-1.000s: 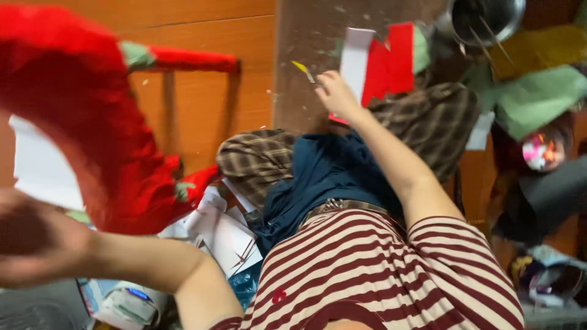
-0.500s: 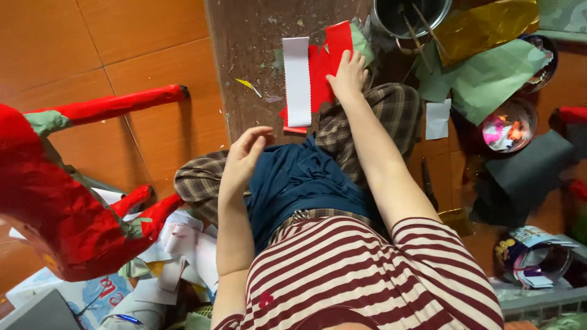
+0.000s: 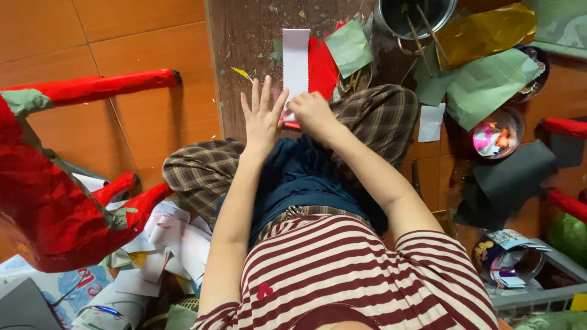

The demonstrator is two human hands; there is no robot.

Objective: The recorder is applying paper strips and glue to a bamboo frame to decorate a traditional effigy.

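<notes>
Floor: orange-brown tiles (image 3: 122, 36) all round, with a worn, paint-flecked wooden board (image 3: 244, 61) laid ahead of the seated person; scraps of paper litter it
White strip: a white paper strip (image 3: 296, 61) with pinked edges lies on the board, its long axis running straight away from the person; its near end sits between the two hands
Red sheet: a red paper sheet (image 3: 321, 70) lies just right of the strip, partly under it, touching it along the edge
Left hand: the left hand (image 3: 263, 119) is flat and spread, fingers apart and pointing away, palm down on the board just left of the strip's near end; it grips nothing
Right hand: the right hand (image 3: 310, 113) is curled, fingers drawn together over the near end of the strip and the red edge; whether it pinches the paper or only presses it I cannot tell
Nearer hand: the right, since it sits on the strip's end, while the left lies beside it
Around: a metal pot (image 3: 416, 15) with sticks at the top; green paper pieces (image 3: 483, 85) and gold foil (image 3: 483, 30) to the right; a red papier-mâché figure (image 3: 55, 195) at the left; crumpled white papers (image 3: 177, 238) by the knee
</notes>
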